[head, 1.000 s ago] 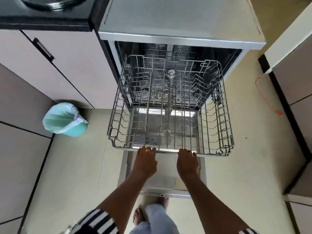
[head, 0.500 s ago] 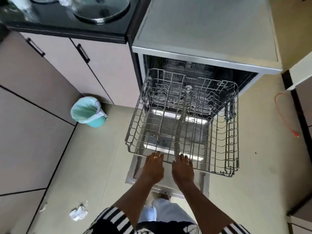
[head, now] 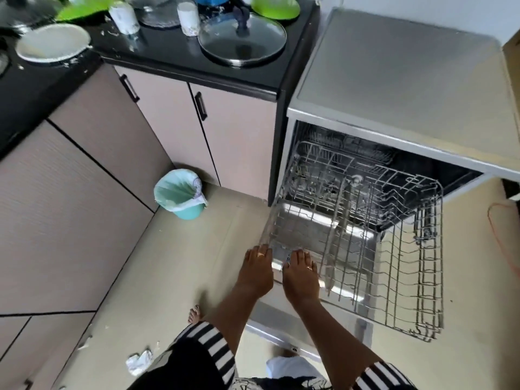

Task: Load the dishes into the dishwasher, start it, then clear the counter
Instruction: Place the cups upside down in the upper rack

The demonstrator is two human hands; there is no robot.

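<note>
Bin (head: 181, 194) left of dishwasher (head: 394, 88)

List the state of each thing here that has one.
Dishwasher door: open, folded down.
Rack: pulled out, empty.
Left hand: on the rack's front rim, grip unclear.
Right hand: same rim, grip unclear.
Cabinet doors: shut.
Bin: upright, lined.
Glass lid: flat on counter.

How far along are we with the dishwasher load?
Done: the dishwasher door is down and the rack is pulled out, empty. In hand: left hand and right hand hold its front rail. Left: glass lid, cups and plates sit on the counter; loading, starting, clearing remain.
</note>
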